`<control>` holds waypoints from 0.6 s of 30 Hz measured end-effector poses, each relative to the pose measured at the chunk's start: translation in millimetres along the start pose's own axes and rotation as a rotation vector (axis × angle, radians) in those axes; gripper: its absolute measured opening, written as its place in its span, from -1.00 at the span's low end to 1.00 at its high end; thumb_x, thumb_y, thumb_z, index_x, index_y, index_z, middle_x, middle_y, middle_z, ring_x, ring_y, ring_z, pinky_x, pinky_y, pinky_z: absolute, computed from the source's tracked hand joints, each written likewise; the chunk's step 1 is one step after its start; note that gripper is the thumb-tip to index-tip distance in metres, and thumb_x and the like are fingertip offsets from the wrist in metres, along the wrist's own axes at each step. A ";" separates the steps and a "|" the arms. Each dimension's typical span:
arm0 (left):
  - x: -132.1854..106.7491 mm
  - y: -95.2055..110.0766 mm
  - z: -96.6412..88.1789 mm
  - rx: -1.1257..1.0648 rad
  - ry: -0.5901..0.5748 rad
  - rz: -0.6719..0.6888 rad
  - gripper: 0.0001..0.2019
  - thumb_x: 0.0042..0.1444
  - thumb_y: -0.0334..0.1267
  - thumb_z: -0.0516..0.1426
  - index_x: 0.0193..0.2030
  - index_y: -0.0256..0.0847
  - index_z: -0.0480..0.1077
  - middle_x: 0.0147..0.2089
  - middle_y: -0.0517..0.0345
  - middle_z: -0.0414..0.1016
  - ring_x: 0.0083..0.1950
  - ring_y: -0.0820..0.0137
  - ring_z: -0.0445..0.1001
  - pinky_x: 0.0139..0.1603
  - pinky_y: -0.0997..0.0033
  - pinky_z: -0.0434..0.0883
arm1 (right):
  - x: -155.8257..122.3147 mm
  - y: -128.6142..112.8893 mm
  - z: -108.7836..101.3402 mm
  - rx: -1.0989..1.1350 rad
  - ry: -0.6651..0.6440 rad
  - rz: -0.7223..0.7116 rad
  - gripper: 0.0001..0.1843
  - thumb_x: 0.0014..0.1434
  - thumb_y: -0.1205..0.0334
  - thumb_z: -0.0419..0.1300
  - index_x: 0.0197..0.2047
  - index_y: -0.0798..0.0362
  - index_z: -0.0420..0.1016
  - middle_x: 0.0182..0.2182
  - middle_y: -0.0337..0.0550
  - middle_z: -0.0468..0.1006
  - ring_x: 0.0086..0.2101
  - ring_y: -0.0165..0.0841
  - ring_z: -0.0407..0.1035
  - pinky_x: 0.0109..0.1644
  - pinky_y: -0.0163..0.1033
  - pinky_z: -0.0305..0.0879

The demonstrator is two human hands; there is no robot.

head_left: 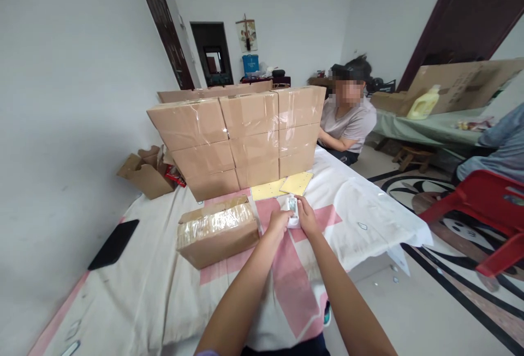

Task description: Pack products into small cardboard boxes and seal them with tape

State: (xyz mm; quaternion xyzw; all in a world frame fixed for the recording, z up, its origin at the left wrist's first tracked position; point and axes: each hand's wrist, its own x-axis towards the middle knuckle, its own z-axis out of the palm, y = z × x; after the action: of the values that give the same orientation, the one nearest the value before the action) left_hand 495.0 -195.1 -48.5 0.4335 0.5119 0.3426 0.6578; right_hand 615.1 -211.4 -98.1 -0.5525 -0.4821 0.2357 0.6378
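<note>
Between my two hands is a small white object (293,223) with a greyish window on its upper face; its exact kind is too small to make out. My left hand (280,220) grips it from the left, with the thumb lying on the window. From the other side, my right hand (307,217) holds its right edge with closed fingers. Just beyond the hands lie yellow sheets (297,183) on the cloth. A taped cardboard box (219,233) stands to the left of my left hand.
Stacked cardboard boxes (249,137) form a wall across the cloth-covered table (356,203). A black flat item (113,244) and an opened carton (149,176) lie left. Another person (347,121) sits behind the table's right side. A red chair (487,203) stands at right.
</note>
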 end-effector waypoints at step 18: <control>-55.1 -18.3 -1.6 -0.161 0.031 -0.044 -0.60 -0.06 -0.21 0.36 -0.48 -0.15 0.15 -0.67 0.49 -0.06 -0.67 0.65 -0.10 -0.67 0.58 -0.16 | -1.8 -4.1 -0.8 -0.009 -0.051 -0.008 -0.64 0.27 -0.02 0.06 -0.03 0.00 0.50 -0.11 -0.11 0.60 -0.09 -0.18 0.47 0.03 -0.11 0.39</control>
State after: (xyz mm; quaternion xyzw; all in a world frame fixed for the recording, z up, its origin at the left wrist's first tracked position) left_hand 480.2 -251.2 -44.7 0.3627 0.5021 0.3747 0.6899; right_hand 614.1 -214.4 -94.9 -0.5472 -0.5013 0.2450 0.6239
